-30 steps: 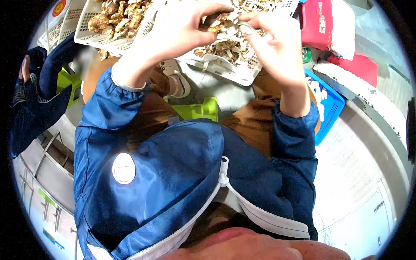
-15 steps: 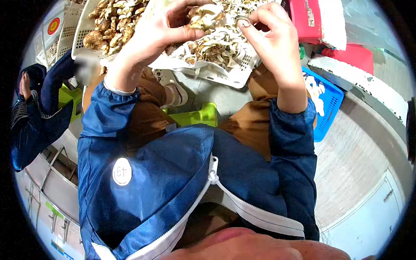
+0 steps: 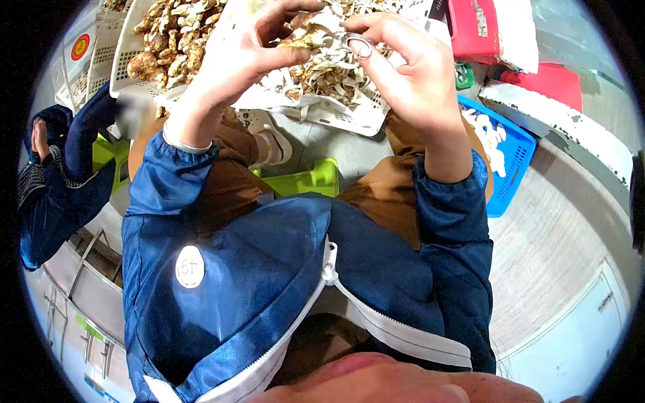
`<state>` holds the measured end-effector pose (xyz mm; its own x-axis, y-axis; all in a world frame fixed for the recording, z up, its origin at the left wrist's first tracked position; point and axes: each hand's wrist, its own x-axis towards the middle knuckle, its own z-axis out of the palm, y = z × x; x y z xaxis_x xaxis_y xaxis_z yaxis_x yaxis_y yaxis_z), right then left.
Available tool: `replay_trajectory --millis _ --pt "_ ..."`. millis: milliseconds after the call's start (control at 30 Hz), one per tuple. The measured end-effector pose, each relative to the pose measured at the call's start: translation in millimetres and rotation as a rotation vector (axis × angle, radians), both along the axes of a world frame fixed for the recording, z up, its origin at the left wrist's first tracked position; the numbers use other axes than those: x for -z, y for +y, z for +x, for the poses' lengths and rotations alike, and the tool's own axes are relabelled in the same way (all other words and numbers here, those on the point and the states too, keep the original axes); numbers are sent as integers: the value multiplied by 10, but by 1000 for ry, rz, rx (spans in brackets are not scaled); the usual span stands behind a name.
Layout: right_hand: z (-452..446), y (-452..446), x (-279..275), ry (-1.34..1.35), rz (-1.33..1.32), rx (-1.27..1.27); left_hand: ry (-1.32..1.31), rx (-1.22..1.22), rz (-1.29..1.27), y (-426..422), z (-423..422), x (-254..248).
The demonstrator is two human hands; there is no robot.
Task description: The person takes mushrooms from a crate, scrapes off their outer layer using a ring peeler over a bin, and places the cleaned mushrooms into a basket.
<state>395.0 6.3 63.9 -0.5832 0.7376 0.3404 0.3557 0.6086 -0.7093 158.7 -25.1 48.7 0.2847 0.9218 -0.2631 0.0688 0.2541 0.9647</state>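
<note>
Between the thumb and fingers of my left hand is a brown-and-white mushroom, partly covered by the fingers. My right hand pinches a small curved metal blade at the thumb tip, close to the mushroom's right side. Its exact shape is hard to make out. Under both hands, a heap of pale and brown mushroom peelings lies in a white perforated basket. Several unpeeled brown mushrooms fill a white crate to the left.
A blue basket with white pieces stands on the floor at my right, beside a chipped white ledge. Red containers are at upper right. A green stool shows between my legs. Another person is at far left.
My right hand has moved left with the metal blade, closer to the mushroom. The left hand has shifted only slightly and still holds the mushroom.
</note>
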Motion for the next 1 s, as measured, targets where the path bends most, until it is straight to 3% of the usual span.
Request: replay_trajectory --millis 33,133,200,300,400,467,567,633,733,767,833,933,1000 --pt "27 -29 -34 -34 -175 55 -145 -5 -46 6 -39 115" --pt "76 15 39 85 -296 233 -184 57 -132 27 -81 36" --pt "113 39 -92 -88 -189 323 -154 -18 129 -13 -4 206" --pt "105 87 -17 -153 30 336 -174 31 18 -62 -131 163" --pt "49 7 -182 -92 -160 321 -218 22 -52 -51 -81 115" --pt "50 20 -102 -58 -29 328 -41 -10 21 -23 -45 155" --pt "62 51 30 -127 163 273 -2 -53 86 -21 -63 412" --pt "40 72 100 -67 216 149 5 -74 20 -40 -12 319" --pt "-31 -23 -100 -16 -206 70 23 -30 -27 -36 -25 338" --pt "-7 27 202 118 -195 -16 30 -26 6 -44 -9 347" --pt "-33 -18 186 34 -172 6 -56 -91 13 -63 49 336" --pt "-31 18 193 -18 -150 22 -215 -40 -257 -18 37 -54" --pt "15 58 195 -30 -51 21 -138 -17 -173 -6 45 -336"
